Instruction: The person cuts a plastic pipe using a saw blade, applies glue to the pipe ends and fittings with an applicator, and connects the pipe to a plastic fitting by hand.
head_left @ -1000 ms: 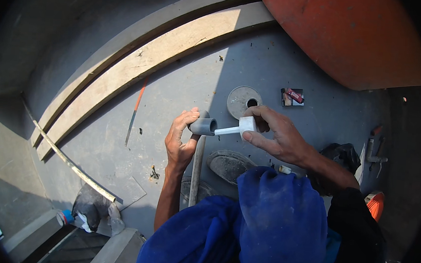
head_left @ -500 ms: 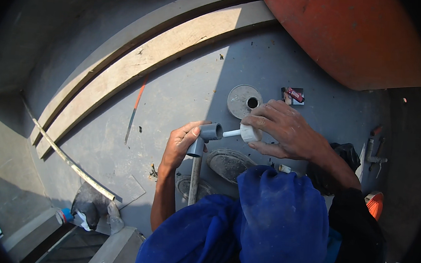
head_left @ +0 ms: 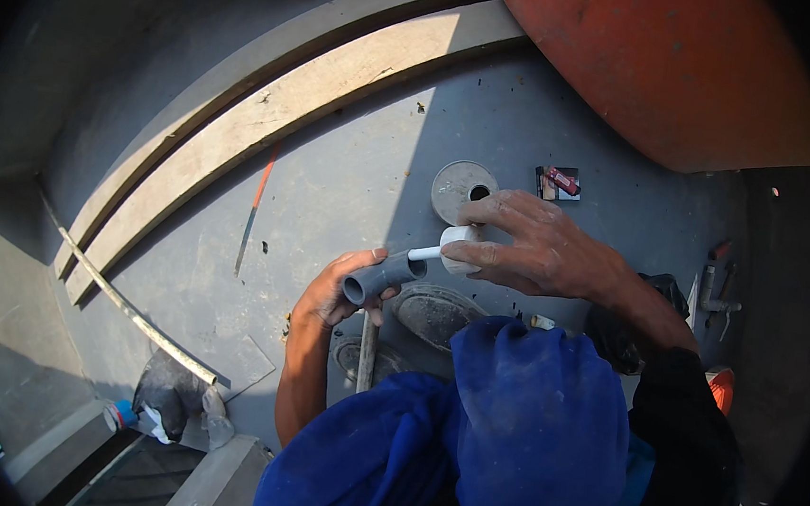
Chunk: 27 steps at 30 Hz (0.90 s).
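Note:
My left hand [head_left: 330, 295] grips a grey plastic pipe elbow [head_left: 382, 278] that sits on top of a thin upright grey pipe [head_left: 367, 350]. My right hand [head_left: 534, 249] holds a small white cap with a white applicator stick [head_left: 443, 249]. The tip of the stick touches the end of the elbow. Just beyond my right hand a round grey tin with an open hole [head_left: 463, 186] stands on the concrete floor [head_left: 355, 163]. My knees in blue trousers [head_left: 505, 432] fill the lower middle of the view.
A long wooden plank [head_left: 274, 109] curves across the upper left. A large orange-red drum [head_left: 677, 65] is at the upper right. A small box with a red lighter [head_left: 558, 182], metal fittings [head_left: 716, 287], a black bag [head_left: 658, 301], a crumpled bag [head_left: 170, 396] and a thin orange rod [head_left: 257, 203] lie around.
Both hands and the elbow have moved lower, closer to my knees. My left hand has turned the elbow so its open end faces left. The stick stays at the elbow.

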Tool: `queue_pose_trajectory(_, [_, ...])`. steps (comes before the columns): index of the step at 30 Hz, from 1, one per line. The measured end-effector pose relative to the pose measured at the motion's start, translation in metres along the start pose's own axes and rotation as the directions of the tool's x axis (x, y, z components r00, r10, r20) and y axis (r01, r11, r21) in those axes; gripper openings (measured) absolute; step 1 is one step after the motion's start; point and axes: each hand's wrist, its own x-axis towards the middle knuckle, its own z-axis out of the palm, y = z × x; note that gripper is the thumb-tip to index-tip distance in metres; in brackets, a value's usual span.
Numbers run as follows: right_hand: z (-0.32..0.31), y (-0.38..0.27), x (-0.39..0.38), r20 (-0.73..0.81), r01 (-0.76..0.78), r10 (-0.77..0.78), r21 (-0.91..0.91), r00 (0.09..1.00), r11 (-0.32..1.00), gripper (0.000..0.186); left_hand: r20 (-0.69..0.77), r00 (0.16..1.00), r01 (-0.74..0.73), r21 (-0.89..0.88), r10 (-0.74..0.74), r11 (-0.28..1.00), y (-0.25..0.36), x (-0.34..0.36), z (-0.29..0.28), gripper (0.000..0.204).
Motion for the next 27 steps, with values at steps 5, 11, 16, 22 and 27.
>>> queue_pose_trajectory(5, [-0.005, -0.001, -0.004, 0.109, -0.026, 0.041, -0.134, 0.993, 0.991, 0.044, -0.008, 1.0, -0.013, 0.096, 0.014, 0.995, 0.002, -0.001, 0.0, 0.049])
queue_pose_trajectory(11, [-0.002, -0.001, -0.004, 0.096, -0.342, 0.338, 0.033, 0.936, 0.939, 0.043, -0.038, 0.971, -0.183, 0.529, 0.238, 0.829, 0.006, -0.007, 0.004, 0.046])
queue_pose_trajectory(16, [-0.005, -0.006, -0.006, 0.174, -0.531, 0.508, 0.129, 0.844, 0.837, 0.039, 0.118, 0.834, -0.443, 0.726, 0.54, 0.526, 0.008, -0.014, 0.013, 0.041])
queue_pose_trajectory(22, [0.0, -0.007, -0.008, 0.15, -0.656, 0.674, 0.455, 0.723, 0.602, 0.042, 0.334, 0.56, -0.551, 0.834, 0.758, 0.04, 0.004, -0.008, 0.014, 0.044])
queue_pose_trajectory(27, [-0.003, -0.013, -0.005, 0.225, -0.662, 0.629, 0.373, 0.744, 0.65, 0.043, 0.52, 0.369, -0.459, 0.823, 0.77, -0.336, -0.004, -0.005, 0.001, 0.036])
